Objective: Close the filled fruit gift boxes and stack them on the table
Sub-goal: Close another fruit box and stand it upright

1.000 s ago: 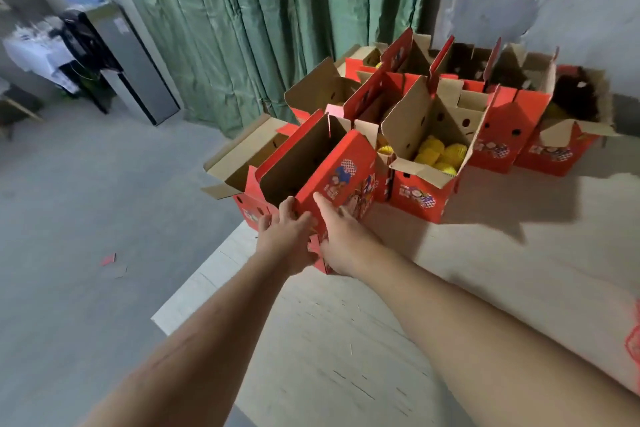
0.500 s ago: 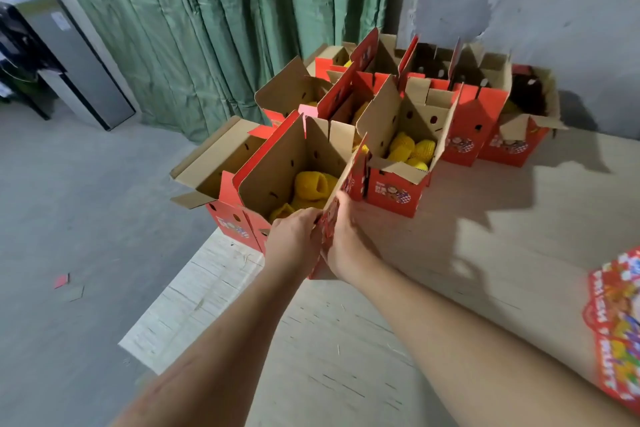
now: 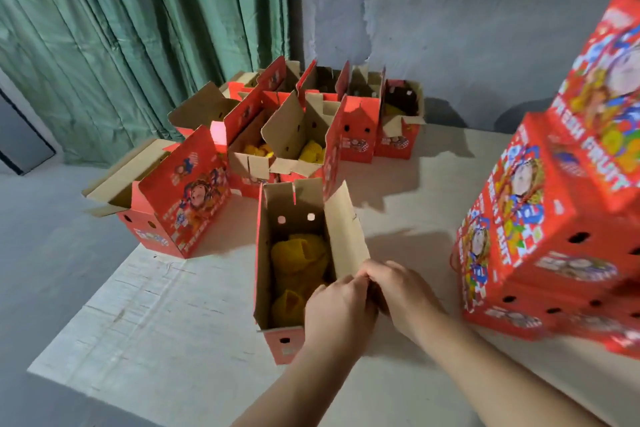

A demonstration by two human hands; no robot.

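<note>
while standing open near the worktop [image 3: 194, 329] edge, front box [image 3: 277, 288] with yellow fruit [image 3: 298, 253]: thin bendable cardboard, probably heavy. fingers of left hand [image 3: 337, 308] and right hand [image 3: 401, 291] pinching its right flap [image 3: 346, 236]. better to lift from under, not by flaps.

Both bare forearms are reaching forward from the lower edge of the view, angling in toward each other so the hands are meeting in the middle. The left hand [image 3: 337, 308] is lying palm down, its fingers curling forward and pinching at something thin just ahead of the knuckles. The right hand [image 3: 403, 291] is sitting right beside it, touching it, back of the hand up, fingers bending inward toward the left fingertips in a matching grip. The thumbs are hidden under the hands. Both wrists are staying fairly straight, the right forearm crossing in from farther to the side than the left.
</note>
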